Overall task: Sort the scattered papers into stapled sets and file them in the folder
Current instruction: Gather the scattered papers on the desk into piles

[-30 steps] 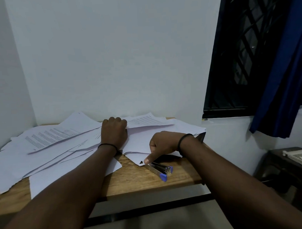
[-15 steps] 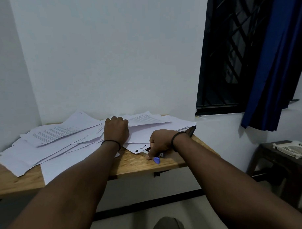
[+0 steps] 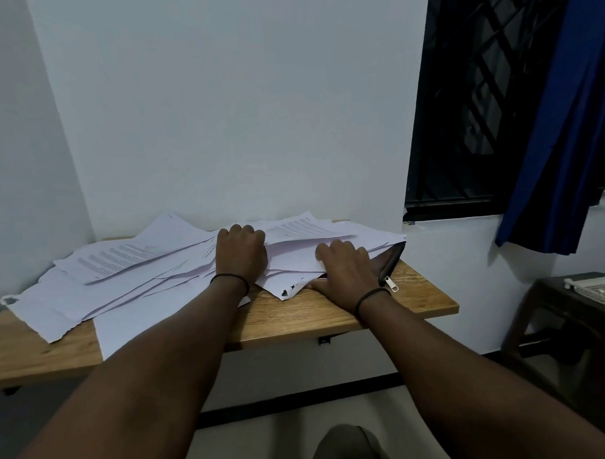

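Papers (image 3: 151, 269) under both hands, right hand (image 3: 343, 269) seemingly flat

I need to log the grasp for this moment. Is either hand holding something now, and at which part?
The right hand rests flat on the papers near their front corner. The left hand lies curled on the pile; whether it grips a sheet cannot be told.

Bare forearms without sleeves, a thin black band circling each wrist behind both hands (image 3: 242, 253)
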